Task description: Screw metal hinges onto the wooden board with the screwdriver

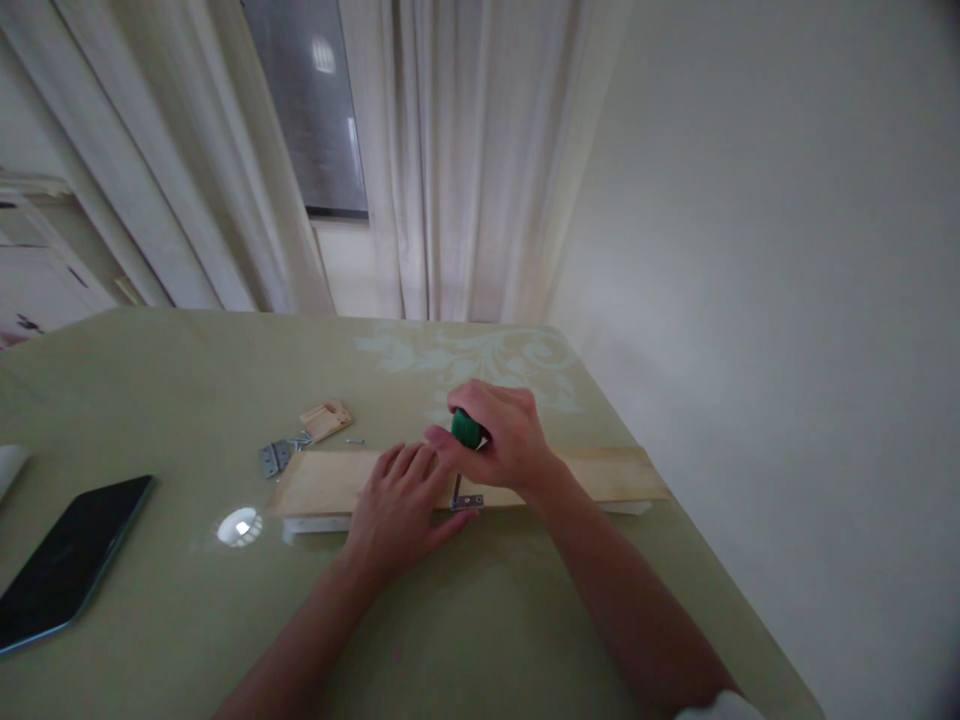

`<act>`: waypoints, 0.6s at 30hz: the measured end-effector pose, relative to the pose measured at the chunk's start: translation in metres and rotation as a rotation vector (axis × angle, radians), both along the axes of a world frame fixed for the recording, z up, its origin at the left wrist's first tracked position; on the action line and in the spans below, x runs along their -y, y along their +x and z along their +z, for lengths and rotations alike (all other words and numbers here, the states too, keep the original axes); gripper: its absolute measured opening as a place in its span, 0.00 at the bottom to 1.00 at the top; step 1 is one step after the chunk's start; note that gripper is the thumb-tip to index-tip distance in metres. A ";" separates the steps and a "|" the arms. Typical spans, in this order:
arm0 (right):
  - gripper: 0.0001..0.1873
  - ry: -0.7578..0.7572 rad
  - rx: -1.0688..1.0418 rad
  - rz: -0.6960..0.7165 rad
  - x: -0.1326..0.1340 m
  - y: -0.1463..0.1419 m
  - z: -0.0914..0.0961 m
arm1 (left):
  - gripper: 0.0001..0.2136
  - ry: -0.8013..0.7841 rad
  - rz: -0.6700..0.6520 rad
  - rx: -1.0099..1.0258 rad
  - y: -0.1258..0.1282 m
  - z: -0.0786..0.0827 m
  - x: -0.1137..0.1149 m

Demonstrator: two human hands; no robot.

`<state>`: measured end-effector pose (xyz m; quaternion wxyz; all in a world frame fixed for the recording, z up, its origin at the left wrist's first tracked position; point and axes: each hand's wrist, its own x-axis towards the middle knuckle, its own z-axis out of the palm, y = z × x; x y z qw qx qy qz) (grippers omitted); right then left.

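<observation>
My right hand [504,430] is wrapped round the green handle of a screwdriver [466,430], held nearly upright. Its thin shaft runs down to a small metal hinge [467,502] at the near edge of a pale wooden board [322,482]. My left hand [401,505] lies on the board just left of the hinge, its fingers stretched out and its thumb by the hinge's near side. The screwdriver's tip meets the hinge near its left end; a screw under it cannot be made out.
Left of the board's far edge lie another metal hinge [275,458], several small screws [301,439] and a small wooden piece [326,420]. One loose screw [355,441] is nearby. A dark tablet or phone [71,560] rests at left. A wall [787,350] borders the green table [187,380] at right.
</observation>
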<state>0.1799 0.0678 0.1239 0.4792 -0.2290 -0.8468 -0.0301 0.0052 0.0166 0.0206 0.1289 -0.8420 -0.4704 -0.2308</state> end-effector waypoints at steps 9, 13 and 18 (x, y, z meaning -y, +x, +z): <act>0.27 -0.092 0.325 -0.492 0.043 0.000 0.032 | 0.24 -0.003 0.005 0.005 0.000 -0.004 0.001; 0.16 -0.156 0.401 -0.350 0.046 -0.001 0.034 | 0.23 -0.004 0.013 0.000 -0.001 -0.006 0.000; 0.12 -0.298 0.357 -0.106 0.026 0.009 0.031 | 0.23 0.002 0.012 -0.022 -0.001 -0.002 0.000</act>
